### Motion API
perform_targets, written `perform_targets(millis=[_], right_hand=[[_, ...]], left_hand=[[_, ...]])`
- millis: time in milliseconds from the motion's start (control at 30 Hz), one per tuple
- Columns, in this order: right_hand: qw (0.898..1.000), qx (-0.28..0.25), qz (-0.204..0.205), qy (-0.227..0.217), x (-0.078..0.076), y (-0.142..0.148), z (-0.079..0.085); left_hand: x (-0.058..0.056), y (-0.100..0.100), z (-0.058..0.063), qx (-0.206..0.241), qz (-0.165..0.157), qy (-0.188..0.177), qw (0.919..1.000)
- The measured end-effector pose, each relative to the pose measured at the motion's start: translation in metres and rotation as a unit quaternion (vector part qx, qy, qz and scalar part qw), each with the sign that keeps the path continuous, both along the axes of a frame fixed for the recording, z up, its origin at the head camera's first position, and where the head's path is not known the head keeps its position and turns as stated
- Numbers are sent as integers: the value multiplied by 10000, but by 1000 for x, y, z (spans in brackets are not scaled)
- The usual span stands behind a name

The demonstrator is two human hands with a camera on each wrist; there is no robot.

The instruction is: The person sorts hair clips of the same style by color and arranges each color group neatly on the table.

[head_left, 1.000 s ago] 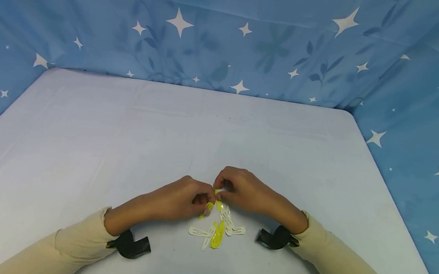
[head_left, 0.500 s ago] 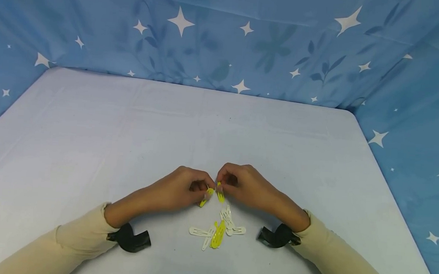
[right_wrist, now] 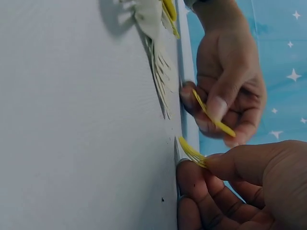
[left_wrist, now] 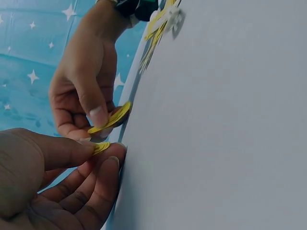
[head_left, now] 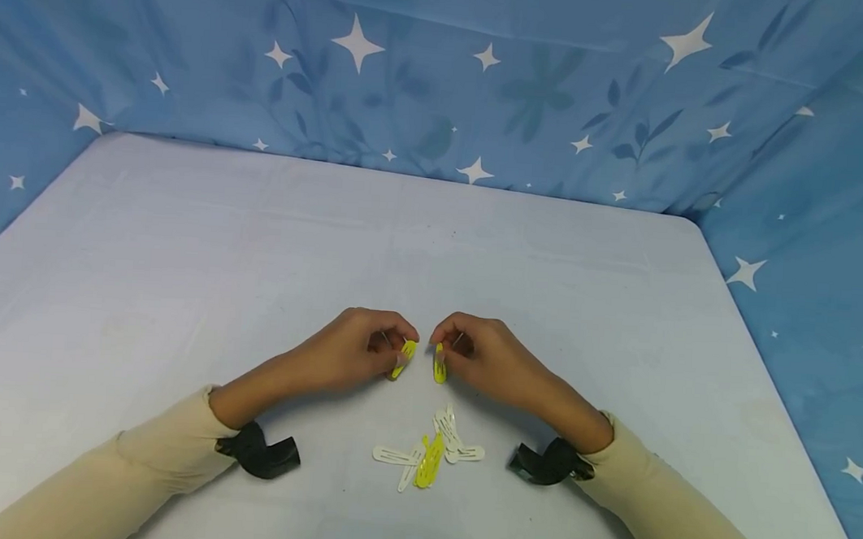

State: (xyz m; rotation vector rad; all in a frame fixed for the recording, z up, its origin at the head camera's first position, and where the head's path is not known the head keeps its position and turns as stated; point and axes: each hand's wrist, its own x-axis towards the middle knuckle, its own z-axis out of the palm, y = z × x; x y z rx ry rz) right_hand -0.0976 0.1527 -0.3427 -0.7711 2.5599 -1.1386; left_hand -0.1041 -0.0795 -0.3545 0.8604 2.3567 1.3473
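Note:
My left hand (head_left: 354, 348) pinches a yellow snap hair clip (head_left: 406, 358) between thumb and fingers, a little above the table. Opposite it, my right hand (head_left: 496, 361) pinches another yellow snap hair clip (head_left: 439, 364), which hangs nearly upright in the head view. A small gap parts the two hands. Both wrist views show each thumb pressed on its clip, the left hand's clip (left_wrist: 101, 146) partly hidden by the fingers. Nearer the body lies a loose pile: yellow clips (head_left: 429, 461) in the middle, white clips (head_left: 394, 456) to the left and more white clips (head_left: 448, 433) to the right.
A white cloth covers the table (head_left: 257, 244). Blue curtain (head_left: 427, 74) with white stars hangs along the back and sides. Black camera straps (head_left: 259, 451) sit at both wrists, over beige sleeves (head_left: 98, 480).
Both hands have moved away from the pile, toward the far side of the table, each carrying its yellow clip. They have also drawn slightly apart. The pile stays where it was.

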Motion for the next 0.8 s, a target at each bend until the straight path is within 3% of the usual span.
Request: perform_targets(millis=[133, 300, 800], right_hand=[[10000, -7, 74, 31, 0, 2, -1], [9999, -49, 111, 107, 0, 3, -3], [9999, -100, 62, 34, -3, 2, -3]], left_hand=[[-9, 5, -2, 55, 88, 163, 9998], [-20, 10, -6, 66, 493, 500, 9975], [-63, 12, -4, 393, 1182, 329, 9917]])
